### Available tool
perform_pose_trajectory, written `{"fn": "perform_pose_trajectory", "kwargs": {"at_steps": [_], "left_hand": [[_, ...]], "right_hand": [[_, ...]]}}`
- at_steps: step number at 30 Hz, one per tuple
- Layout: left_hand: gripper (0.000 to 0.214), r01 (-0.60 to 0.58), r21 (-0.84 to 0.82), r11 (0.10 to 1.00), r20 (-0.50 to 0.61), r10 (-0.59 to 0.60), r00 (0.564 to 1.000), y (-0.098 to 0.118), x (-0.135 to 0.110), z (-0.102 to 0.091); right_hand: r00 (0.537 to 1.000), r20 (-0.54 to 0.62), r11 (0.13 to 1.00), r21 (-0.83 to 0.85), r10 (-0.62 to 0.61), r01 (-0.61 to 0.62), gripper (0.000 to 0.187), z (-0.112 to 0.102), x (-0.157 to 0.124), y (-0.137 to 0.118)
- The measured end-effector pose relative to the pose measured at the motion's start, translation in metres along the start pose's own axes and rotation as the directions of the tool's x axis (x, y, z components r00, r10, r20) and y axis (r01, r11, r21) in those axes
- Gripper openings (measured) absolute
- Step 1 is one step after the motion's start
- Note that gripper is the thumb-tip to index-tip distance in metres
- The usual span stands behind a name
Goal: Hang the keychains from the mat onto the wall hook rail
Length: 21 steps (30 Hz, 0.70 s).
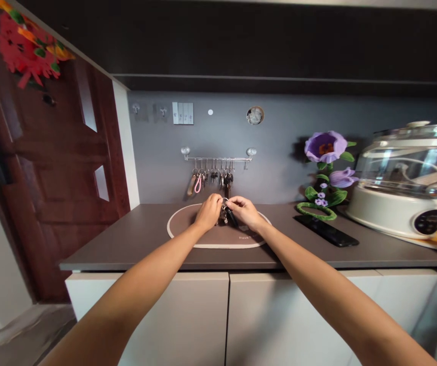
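Both my hands meet over an oval brown mat [188,229] on the countertop. My left hand [208,211] and my right hand [243,210] are closed in a pinch on a bunch of keys [226,214] with a dark fob, held just above the mat. On the wall straight behind them, a metal hook rail [217,159] carries several more key bunches [213,179], one with a pink strap.
A black phone [327,231] lies on the grey countertop [134,239] to the right, beside a purple crochet flower [325,165]. A white appliance with a clear lid [405,183] fills the far right. A dark wooden door [62,168] stands at left. White cabinet doors [188,315] sit below.
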<state>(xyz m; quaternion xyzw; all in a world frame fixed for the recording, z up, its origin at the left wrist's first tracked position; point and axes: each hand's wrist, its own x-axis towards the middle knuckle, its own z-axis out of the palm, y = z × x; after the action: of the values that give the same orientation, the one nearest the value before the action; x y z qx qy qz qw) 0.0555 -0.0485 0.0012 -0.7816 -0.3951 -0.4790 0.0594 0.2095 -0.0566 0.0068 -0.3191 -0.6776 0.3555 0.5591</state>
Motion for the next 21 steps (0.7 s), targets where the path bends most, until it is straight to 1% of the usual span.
{"fn": "perform_pose_trajectory", "kwargs": {"at_steps": [4, 7, 11, 14, 17, 21], "left_hand": [[0.022, -0.028, -0.028, 0.999, -0.004, 0.028, 1.0, 0.003, 0.002, -0.002], [0.021, -0.048, -0.069, 0.996, -0.018, 0.047, 0.999, 0.006, 0.007, -0.005], [0.019, -0.059, -0.129, 0.99, -0.005, 0.059, 0.998, 0.011, 0.023, -0.012], [0.017, -0.052, -0.184, 0.982, 0.01, 0.054, 0.998, 0.018, 0.039, -0.015], [0.015, 0.002, -0.256, 0.967, -0.016, -0.006, 1.0, 0.025, 0.054, -0.014], [0.015, 0.081, -0.318, 0.945, -0.136, -0.13, 0.982, 0.024, 0.064, -0.002]], "right_hand": [[1.0, -0.018, 1.0, -0.006, -0.021, 0.021, 0.026, 0.0, 0.003, -0.001], [0.999, -0.039, 1.0, -0.013, -0.015, 0.014, 0.026, -0.001, 0.004, -0.008], [0.998, -0.054, 1.0, 0.004, -0.02, 0.02, 0.027, -0.006, 0.009, -0.023], [0.998, -0.064, 1.0, -0.008, -0.031, 0.03, 0.029, -0.013, 0.018, -0.03], [0.994, -0.099, 0.999, -0.015, -0.035, 0.034, 0.031, -0.02, 0.033, -0.032], [0.979, -0.188, 0.996, -0.032, -0.083, 0.078, 0.032, -0.03, 0.056, -0.03]]}}
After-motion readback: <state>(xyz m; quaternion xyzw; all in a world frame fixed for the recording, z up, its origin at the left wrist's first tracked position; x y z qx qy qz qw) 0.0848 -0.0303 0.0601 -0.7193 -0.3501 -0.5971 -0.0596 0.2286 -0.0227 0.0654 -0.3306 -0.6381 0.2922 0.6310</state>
